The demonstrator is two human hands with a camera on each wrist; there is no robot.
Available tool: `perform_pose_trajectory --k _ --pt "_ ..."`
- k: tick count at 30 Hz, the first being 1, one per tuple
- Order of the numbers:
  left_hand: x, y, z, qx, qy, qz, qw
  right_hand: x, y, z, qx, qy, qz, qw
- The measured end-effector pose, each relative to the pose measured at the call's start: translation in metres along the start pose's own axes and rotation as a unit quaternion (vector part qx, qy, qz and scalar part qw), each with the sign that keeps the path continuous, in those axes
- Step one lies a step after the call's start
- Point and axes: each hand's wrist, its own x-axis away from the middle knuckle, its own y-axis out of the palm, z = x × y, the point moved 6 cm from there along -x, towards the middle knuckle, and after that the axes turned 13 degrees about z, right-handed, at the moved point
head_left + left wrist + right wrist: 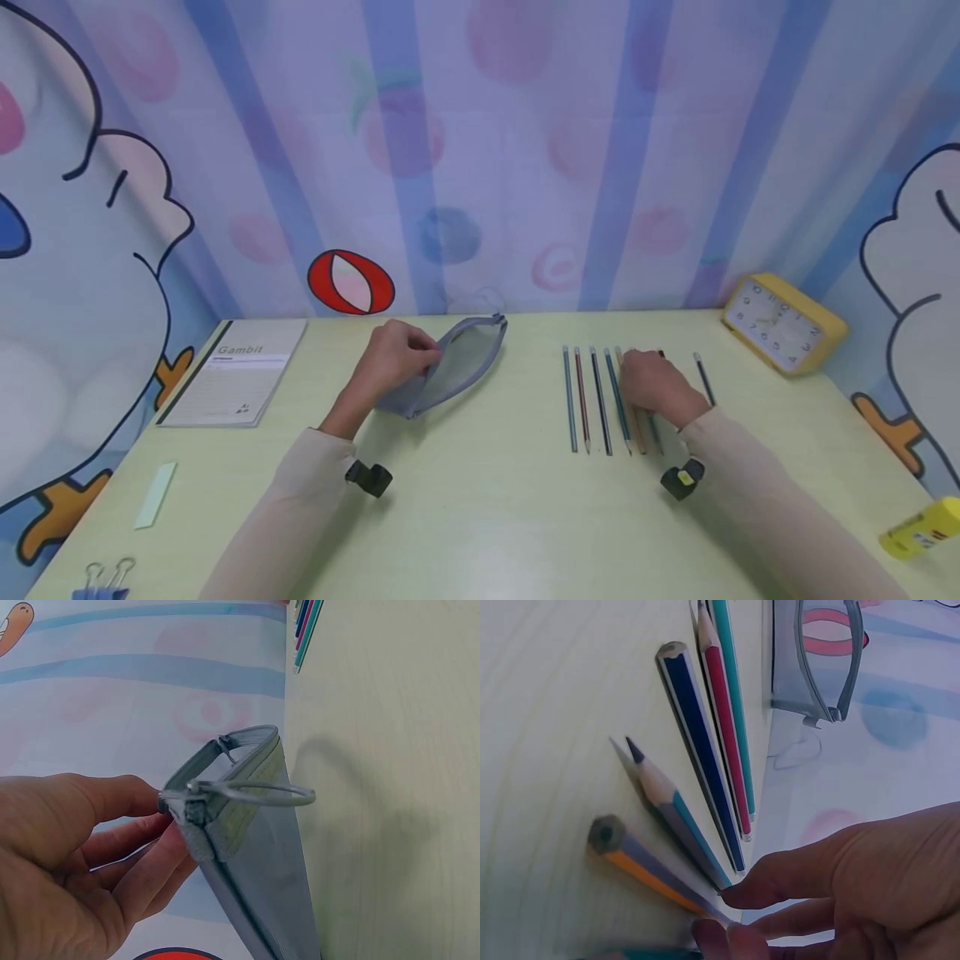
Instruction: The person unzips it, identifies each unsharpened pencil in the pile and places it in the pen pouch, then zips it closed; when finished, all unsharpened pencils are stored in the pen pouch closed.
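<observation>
A grey-blue zip pencil case [397, 398] stands with its mouth unzipped and wide. My left hand [397, 358] pinches one edge of that mouth between thumb and fingers; a zip-pull loop [270, 793] sticks out from the near end. To the right, several pencils lie side by side, among them a light blue one [570, 400], a red one [582, 398] and a dark blue one [600, 400]. Over this row, my right hand [656, 385] has thumb and fingertips around the end of an orange-and-purple pencil [656, 874], the thumb tip right at a teal pencil [697, 844].
At the back left lies a notebook [236, 375], with a pale green strip [155, 496] and blue binder clips [101, 590] nearer the front. A yellow clock [780, 325] stands at the back right, and a yellow glue stick [922, 529] lies at the right edge.
</observation>
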Motion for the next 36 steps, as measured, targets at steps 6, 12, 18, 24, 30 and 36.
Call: perform_pose_trajectory --k 6,12,18,24,30,36 --pt "0.0 0.001 -0.001 0.003 -0.001 -0.001 1.0 -0.002 0.005 0.001 0.007 0.006 -0.003 1.0" --pt "0.002 -0.001 0.002 0.0 -0.001 0.001 1.0 -0.002 0.008 0.001 0.005 0.021 -0.014 1.0" --pt "0.002 0.0 0.0 -0.004 -0.01 0.002 0.9999 0.001 0.01 -0.003 0.016 0.01 -0.015 1.0" --pt "0.002 -0.001 0.0 -0.005 -0.012 0.002 0.9999 0.0 0.012 -0.005 0.035 -0.001 -0.008 0.999" --pt "0.001 -0.001 0.001 -0.006 -0.012 0.004 0.9999 -0.002 0.008 -0.006 0.035 -0.003 0.009 0.999" --pt "0.002 -0.002 -0.001 -0.003 -0.015 0.002 0.9999 -0.003 0.007 -0.006 0.022 0.009 0.013 1.0"
